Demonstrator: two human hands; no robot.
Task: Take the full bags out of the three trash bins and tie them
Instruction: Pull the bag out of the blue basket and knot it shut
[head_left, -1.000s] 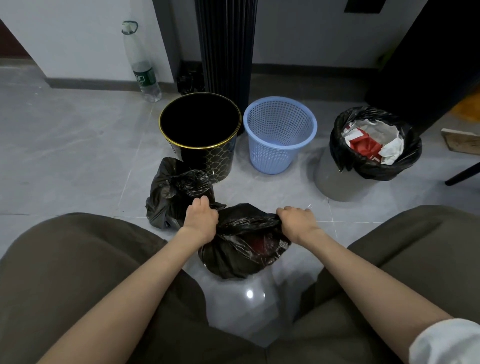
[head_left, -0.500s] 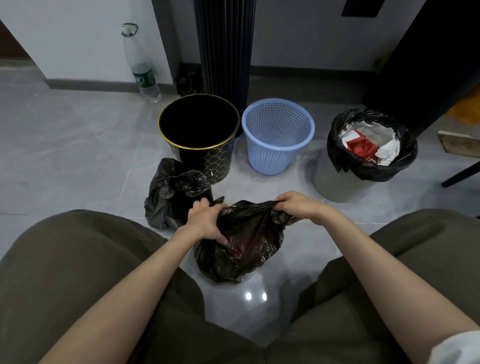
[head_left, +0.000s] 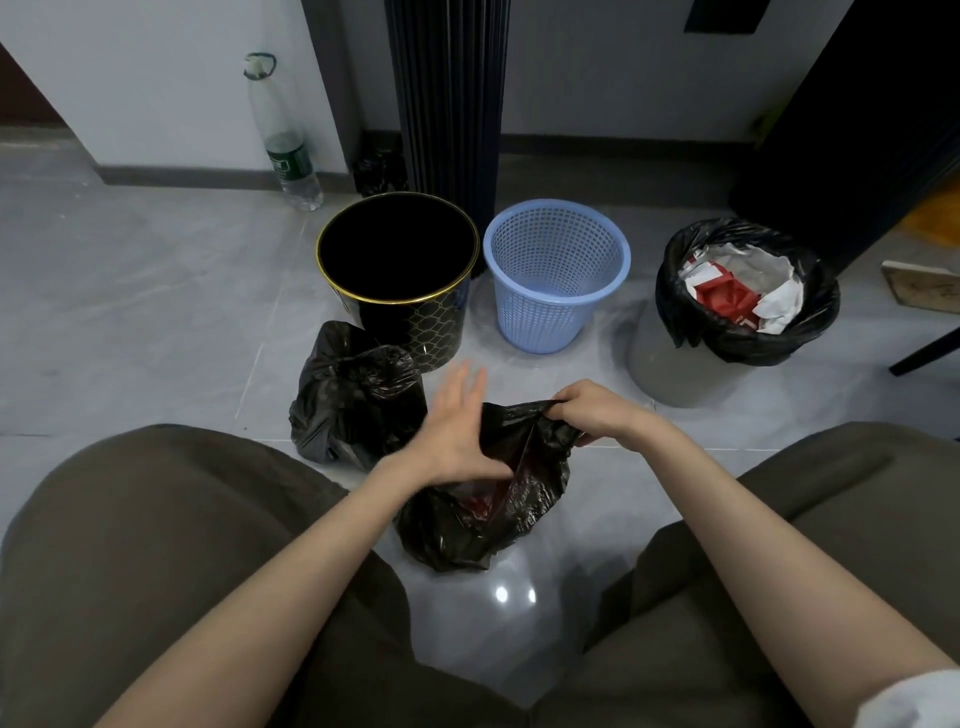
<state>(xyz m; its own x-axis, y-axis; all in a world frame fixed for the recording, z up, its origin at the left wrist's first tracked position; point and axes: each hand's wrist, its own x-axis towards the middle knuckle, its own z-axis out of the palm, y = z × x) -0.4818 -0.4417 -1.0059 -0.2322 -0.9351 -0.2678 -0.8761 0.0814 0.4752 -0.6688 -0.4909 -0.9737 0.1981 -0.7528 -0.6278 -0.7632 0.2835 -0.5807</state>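
A black trash bag (head_left: 483, 514) with red contents sits on the floor between my knees. My right hand (head_left: 597, 410) pinches its gathered top edge. My left hand (head_left: 457, 431) is open, fingers spread and blurred, against the bag's left side. A knotted black bag (head_left: 353, 395) lies to the left. Behind stand a black bin with a gold rim (head_left: 397, 280) and a blue mesh bin (head_left: 556, 275), both without bags. At the right, a grey bin (head_left: 670, 369) holds a black liner (head_left: 748, 332) full of red and white paper.
A plastic bottle (head_left: 283, 140) leans on the wall at the back left. A dark ribbed column (head_left: 447, 98) stands behind the bins. A dark cabinet (head_left: 857, 119) and a chair leg (head_left: 924, 353) are at the right. My knees frame the grey tiled floor.
My left hand let go of the bag's top and opened, fingers now spread. My right hand lifted the bag's edge up and toward the middle. The bag stands taller.
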